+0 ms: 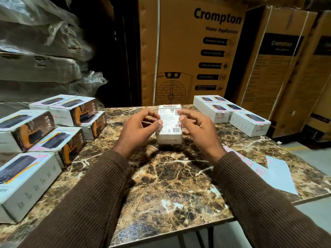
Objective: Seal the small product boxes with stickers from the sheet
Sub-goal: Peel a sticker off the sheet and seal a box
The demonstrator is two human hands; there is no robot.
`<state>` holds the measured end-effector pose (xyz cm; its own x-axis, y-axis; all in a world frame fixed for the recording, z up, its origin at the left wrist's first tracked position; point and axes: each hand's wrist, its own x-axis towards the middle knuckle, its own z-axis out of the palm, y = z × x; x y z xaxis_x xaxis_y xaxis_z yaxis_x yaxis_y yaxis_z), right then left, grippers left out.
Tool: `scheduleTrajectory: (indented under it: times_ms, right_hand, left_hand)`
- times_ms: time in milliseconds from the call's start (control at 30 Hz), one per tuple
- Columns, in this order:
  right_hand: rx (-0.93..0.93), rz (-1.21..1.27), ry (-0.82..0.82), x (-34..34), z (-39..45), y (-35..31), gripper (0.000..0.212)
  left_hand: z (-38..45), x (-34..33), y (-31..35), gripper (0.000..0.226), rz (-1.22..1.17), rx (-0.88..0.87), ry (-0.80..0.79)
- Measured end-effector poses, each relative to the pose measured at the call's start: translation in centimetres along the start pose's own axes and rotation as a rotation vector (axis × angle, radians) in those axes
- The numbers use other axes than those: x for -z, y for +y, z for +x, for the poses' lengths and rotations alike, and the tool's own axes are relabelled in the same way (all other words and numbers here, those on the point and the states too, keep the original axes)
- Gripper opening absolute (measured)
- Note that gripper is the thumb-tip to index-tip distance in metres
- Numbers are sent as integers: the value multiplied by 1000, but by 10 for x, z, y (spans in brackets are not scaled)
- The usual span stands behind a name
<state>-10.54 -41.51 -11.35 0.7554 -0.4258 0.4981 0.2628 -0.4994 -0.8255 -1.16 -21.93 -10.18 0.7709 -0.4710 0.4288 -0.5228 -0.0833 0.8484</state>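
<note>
**Box held between both hands at table centre**

My left hand (141, 126) has its fingers curled around the left side of the white Portronics box (169, 125), thumb lying across the printed top face. My right hand (195, 125) mirrors it on the other side, thumb tip pressed near the right edge where a small pink sticker (177, 112) sits; the remaining fingers curve behind and I cannot see their contact clearly. The box rests, label side up, on the marble-patterned table (161, 176), its near end flap facing me.

I judge it to be a stiff little carton, light for its bulk or moderately weighted if a power bank is inside. The card faces look smooth, perhaps slightly slippery, so I would hold it by the long side walls, not the end flaps, which will give under pressure. The corners may dent if squeezed hard.

Further out, the sticker sheet (279, 173) lies at my right, near the table edge, with pink stickers along its left part. A group of white boxes (231, 114) sits beyond my right hand, some showing pink tabs on their ends. The stack of 65W boxes (53, 126) is piled at my left. Crompton cartons (197, 51) stand behind.
</note>
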Motion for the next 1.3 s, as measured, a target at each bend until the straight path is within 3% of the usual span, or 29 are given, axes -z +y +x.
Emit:
scheduleTrajectory:
  times_ms: [133, 400, 533, 667, 967, 1300]
  right_hand:
    - [-86, 5, -69, 0, -1, 1, 32]
    - [-169, -60, -190, 0, -2, 2, 28]
    - [-185, -89, -207, 2, -2, 3, 34]
    - [-111, -195, -232, 1, -4, 1, 35]
    - [153, -26, 48, 4, -5, -6, 9]
    - [121, -64, 52, 4, -5, -8, 28]
  left_hand:
    - [0, 0, -4, 16, 42, 36, -33]
    - [4, 4, -14, 49, 62, 206, -181]
    - [3, 3, -13, 59, 275, 221, -201]
    - [0, 0, -13, 48, 287, 179, -141]
    - [-3, 2, 2, 20, 33, -84, 132]
    - [-2, 0, 0, 21, 63, -102, 120]
